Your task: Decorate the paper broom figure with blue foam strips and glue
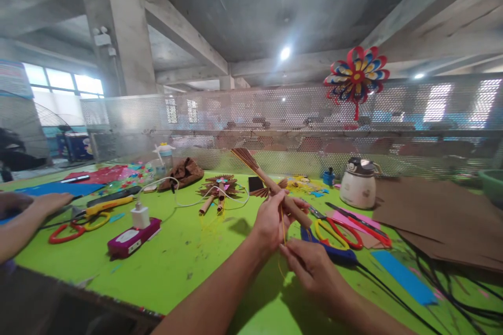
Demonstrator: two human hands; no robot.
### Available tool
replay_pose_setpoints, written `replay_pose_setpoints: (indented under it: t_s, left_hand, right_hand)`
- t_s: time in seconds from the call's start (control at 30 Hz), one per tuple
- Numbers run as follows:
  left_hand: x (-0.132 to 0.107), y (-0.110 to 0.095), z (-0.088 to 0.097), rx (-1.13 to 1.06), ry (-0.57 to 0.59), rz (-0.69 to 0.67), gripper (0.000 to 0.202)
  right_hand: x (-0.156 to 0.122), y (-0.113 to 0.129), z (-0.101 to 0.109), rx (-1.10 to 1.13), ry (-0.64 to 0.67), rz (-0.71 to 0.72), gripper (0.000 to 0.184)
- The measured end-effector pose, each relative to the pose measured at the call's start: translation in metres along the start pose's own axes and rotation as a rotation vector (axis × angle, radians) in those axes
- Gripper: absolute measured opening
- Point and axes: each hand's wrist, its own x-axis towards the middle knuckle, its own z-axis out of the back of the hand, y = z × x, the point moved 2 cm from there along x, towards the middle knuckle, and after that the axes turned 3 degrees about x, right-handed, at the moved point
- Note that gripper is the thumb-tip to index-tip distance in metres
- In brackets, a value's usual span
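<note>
My left hand (pixel 269 220) is closed round a rolled brown paper tube (pixel 296 211), held slanted above the green table. Pleated brown paper (pixel 245 159) fans out from the tube's upper end, and more pleats spread beside it behind my fingers. A thin yellow string (pixel 283 227) runs down from the tube. My right hand (pixel 312 267) pinches that string just below my left hand. Close by on the right lie scissors (pixel 332 234) with yellow and red handles and a blue tool with a cord (pixel 340 255), partly hidden.
Brown paper sheets (pixel 436 214), a white jug (pixel 358 188) and a blue strip (pixel 404 276) are on the right. Leftward are a purple power strip (pixel 133 238), a white cable, scissors (pixel 66 233) and pleated paper pieces (pixel 220 188). Another person's arm (pixel 31 220) rests far left.
</note>
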Motion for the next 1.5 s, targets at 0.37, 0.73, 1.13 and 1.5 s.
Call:
replay_pose_setpoints:
  t_s: [0.37,0.73,1.13,1.5]
  left_hand:
    - [0.004,-0.014,0.012,-0.068,0.106,0.095,0.015]
    - [0.013,-0.019,0.02,0.07,0.059,0.1,0.02]
    - [0.0,-0.029,0.001,0.166,0.211,0.166,0.029]
    - [0.025,-0.007,0.03,0.31,0.093,0.295,0.025]
  right_hand:
    - [-0.011,0.014,0.003,-0.134,0.464,-0.043,0.019]
    - [0.008,-0.014,0.076,0.502,-0.156,-0.309,0.036]
    - [0.004,0.019,0.008,0.905,0.32,-0.611,0.039]
    - [-0.064,0.083,0.022,0.558,0.766,-0.357,0.026]
